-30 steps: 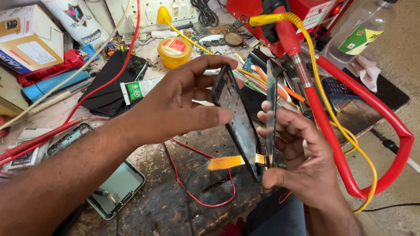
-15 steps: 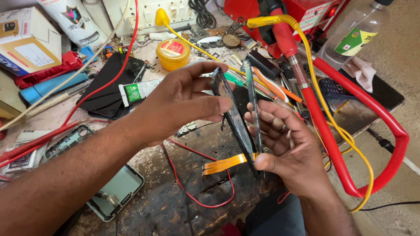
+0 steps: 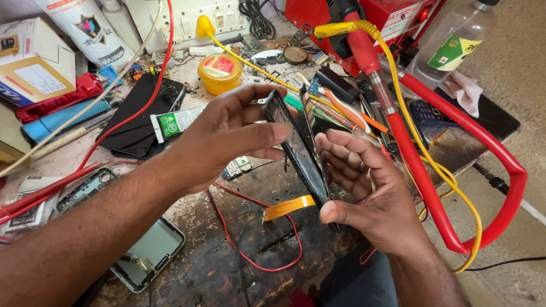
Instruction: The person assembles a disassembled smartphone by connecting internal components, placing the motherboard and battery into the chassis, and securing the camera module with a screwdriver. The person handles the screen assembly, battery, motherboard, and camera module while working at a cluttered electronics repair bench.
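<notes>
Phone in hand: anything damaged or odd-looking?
Yes. The phone is split open: left hand and right hand hold its dark panel edge-on, parted from the layer behind. An orange flex ribbon hangs loose from its lower end over the scuffed bench. No cracks that I can make out.
</notes>
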